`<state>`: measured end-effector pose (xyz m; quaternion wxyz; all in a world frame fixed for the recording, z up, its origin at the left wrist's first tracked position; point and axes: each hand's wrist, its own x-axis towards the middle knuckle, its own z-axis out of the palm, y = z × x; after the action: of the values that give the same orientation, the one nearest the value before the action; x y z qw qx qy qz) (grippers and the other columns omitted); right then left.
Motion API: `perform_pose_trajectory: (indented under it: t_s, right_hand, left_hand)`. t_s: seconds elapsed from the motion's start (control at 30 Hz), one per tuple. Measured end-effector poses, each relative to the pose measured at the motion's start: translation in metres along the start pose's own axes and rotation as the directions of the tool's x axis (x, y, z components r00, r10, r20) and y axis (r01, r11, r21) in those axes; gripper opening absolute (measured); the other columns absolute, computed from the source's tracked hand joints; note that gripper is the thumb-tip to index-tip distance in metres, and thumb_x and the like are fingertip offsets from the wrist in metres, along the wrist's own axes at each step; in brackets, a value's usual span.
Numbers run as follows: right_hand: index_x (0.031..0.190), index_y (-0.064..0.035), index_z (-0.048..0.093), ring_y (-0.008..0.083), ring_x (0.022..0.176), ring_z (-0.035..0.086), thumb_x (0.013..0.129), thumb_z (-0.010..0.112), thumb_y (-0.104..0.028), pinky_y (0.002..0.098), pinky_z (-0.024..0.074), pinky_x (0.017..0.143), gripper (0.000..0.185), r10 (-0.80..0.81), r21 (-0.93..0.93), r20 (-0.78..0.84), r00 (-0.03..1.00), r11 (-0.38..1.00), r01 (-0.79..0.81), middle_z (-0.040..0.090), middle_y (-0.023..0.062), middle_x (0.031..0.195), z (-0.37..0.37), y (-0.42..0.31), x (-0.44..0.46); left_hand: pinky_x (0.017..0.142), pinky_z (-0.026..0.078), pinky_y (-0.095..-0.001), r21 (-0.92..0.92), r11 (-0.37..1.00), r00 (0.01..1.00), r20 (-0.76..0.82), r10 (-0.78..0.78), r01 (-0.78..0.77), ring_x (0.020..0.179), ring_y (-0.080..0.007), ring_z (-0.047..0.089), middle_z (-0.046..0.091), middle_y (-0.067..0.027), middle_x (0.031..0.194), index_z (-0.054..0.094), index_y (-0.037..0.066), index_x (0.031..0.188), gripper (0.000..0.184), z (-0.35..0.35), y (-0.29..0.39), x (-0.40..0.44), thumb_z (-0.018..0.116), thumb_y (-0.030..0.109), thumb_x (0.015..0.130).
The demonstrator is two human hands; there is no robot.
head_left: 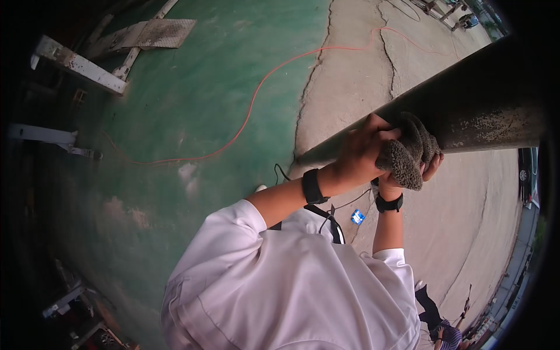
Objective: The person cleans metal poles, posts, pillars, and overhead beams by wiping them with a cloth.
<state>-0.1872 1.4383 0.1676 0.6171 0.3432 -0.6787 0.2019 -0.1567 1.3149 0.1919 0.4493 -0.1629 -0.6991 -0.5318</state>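
A bunched grey-brown cloth (411,153) with a rough, towel-like pile is held up in front of a thick dark metal post (466,111). My left hand (363,150) is closed on the cloth's left side, its knuckles close to the post. From below, my right hand (431,168) grips the same cloth, fingertips showing at its right edge and most of the palm hidden behind it. Black bands circle both wrists. Worn paint and pale scuffs mark the post near the cloth.
A red cable (251,111) winds over the green floor (204,70) onto cracked concrete. White metal lift arms (87,67) and a ramp plate (157,34) lie left. A blue-and-white packet (357,217) is on the ground. Another person (446,335) is at lower right; a dark car (528,175) stands right.
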Motion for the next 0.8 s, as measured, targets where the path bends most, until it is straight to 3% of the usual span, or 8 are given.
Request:
perform_pose_trajectory:
  t_s: [0.13,0.27,0.3,0.43,0.53,0.6,0.73,0.8]
  right_hand:
    - [0.133,-0.0027,0.042,0.047,0.131,0.033,0.088,0.065,-0.033,0.0594,0.0297,0.108,0.059,0.025,0.091,0.084,0.996,0.995,-0.033,0.033,0.0228,0.142,-0.011,0.005,-0.053]
    - [0.133,-0.0029,0.042,0.0463,0.131,0.034,0.088,0.064,-0.032,0.0586,0.0301,0.108,0.058,0.102,0.189,0.236,0.966,0.971,-0.149,0.033,0.0225,0.141,-0.012,0.002,-0.103]
    - [0.133,-0.0029,0.043,0.0462,0.131,0.034,0.088,0.064,-0.032,0.0584,0.0302,0.108,0.058,0.125,0.21,0.284,0.951,0.959,-0.189,0.034,0.0224,0.141,-0.012,-0.001,-0.113]
    - [0.133,-0.0032,0.043,0.0455,0.13,0.035,0.088,0.064,-0.032,0.0575,0.0306,0.107,0.057,0.149,0.265,0.387,0.91,0.927,-0.265,0.035,0.022,0.141,-0.019,-0.002,-0.123]
    - [0.132,-0.0033,0.044,0.045,0.13,0.035,0.088,0.064,-0.031,0.0569,0.0309,0.107,0.056,0.125,0.292,0.405,0.906,0.921,-0.258,0.035,0.0218,0.14,-0.03,0.008,-0.108]
    - [0.132,-0.0034,0.044,0.0446,0.13,0.036,0.088,0.064,-0.031,0.0564,0.0311,0.107,0.056,0.112,0.293,0.374,0.921,0.928,-0.232,0.036,0.0216,0.14,-0.038,0.018,-0.088]
    - [0.132,-0.0036,0.044,0.0439,0.129,0.036,0.088,0.064,-0.031,0.0556,0.0314,0.107,0.055,0.096,0.296,0.27,0.958,0.939,-0.177,0.036,0.0212,0.14,-0.056,0.039,-0.053]
    - [0.132,-0.0037,0.045,0.0436,0.129,0.037,0.088,0.063,-0.03,0.0552,0.0316,0.107,0.055,0.096,0.312,0.253,0.963,0.934,-0.175,0.037,0.021,0.139,-0.06,0.047,-0.049]
  left_hand:
    - [0.06,0.053,-0.0365,0.09,0.991,0.995,0.03,0.095,-0.097,0.077,-0.0263,0.061,0.055,-0.0076,0.093,0.058,0.01,0.113,0.049,0.007,-0.013,-0.024,0.077,0.014,0.067]
    - [0.06,0.053,-0.0395,0.134,0.991,0.993,0.118,0.0,-0.015,0.08,-0.0281,0.061,0.058,-0.0089,0.098,0.055,0.007,0.115,0.054,-0.002,-0.026,-0.06,0.078,0.015,0.067]
    - [0.073,0.053,-0.0412,0.116,0.992,0.987,0.148,-0.067,0.05,0.094,-0.0335,0.06,0.057,-0.0151,0.11,0.048,0.005,0.125,0.069,-0.003,-0.032,-0.076,0.08,0.018,0.066]
    - [0.095,0.042,-0.0464,0.009,0.977,0.932,0.3,-0.206,0.213,0.109,-0.0397,0.051,0.049,-0.0233,0.121,0.031,0.0,0.14,0.101,-0.022,-0.012,-0.094,0.087,0.026,0.06]
    - [0.092,0.044,-0.0446,0.007,0.974,0.944,0.246,-0.22,0.226,0.107,-0.0389,0.052,0.05,-0.0226,0.123,0.034,0.0,0.139,0.1,-0.009,0.016,-0.071,0.089,0.027,0.061]
    - [0.084,0.049,-0.0424,0.035,0.991,0.977,0.168,-0.131,0.127,0.098,-0.0354,0.057,0.055,-0.02,0.119,0.042,0.004,0.135,0.087,0.011,0.033,-0.05,0.089,0.018,0.063]
    - [0.087,0.051,-0.0418,-0.083,0.994,0.984,0.167,-0.062,0.077,0.104,-0.037,0.057,0.054,-0.0213,0.122,0.05,0.008,0.133,0.073,0.051,0.054,-0.034,0.085,0.013,0.068]
    - [0.09,0.05,-0.0433,-0.157,0.983,0.981,0.183,-0.062,0.092,0.107,-0.0393,0.055,0.05,-0.0222,0.126,0.052,0.019,0.135,0.072,0.068,0.053,-0.033,0.081,0.009,0.07]
